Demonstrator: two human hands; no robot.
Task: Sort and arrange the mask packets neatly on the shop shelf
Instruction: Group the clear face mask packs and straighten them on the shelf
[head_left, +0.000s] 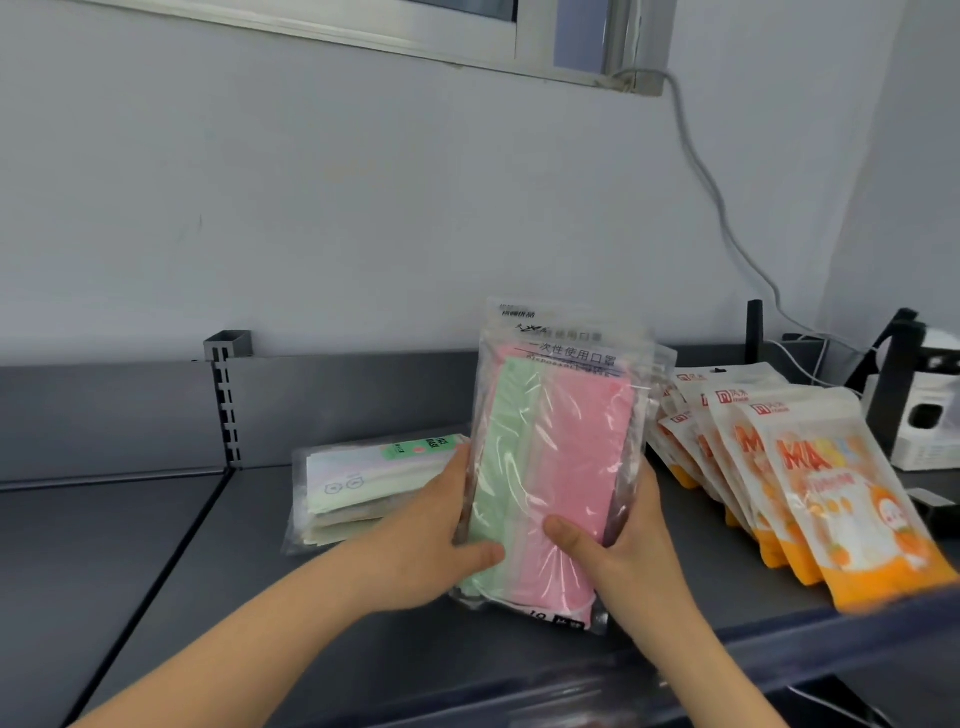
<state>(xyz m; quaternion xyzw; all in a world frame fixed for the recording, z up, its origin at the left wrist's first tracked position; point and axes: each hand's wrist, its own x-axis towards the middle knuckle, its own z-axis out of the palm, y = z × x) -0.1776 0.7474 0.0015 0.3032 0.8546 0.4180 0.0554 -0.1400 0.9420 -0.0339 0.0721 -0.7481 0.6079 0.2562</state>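
A: Grips?
B: Left grip (431, 545) and right grip (628, 545) both clasp the pink-green packet stack (561, 452). Thumbs on the front, fingers wrapped behind the side edges.
A: Stack position?
B: Upright between the grips, mid grey shelf (156, 545). Can't tell if the bottom edge touches.
A: Around it?
B: Flat pastel packet pile (358, 488) just left, behind the left grip. Orange packets (831, 499) lean in an overlapping row on the right.
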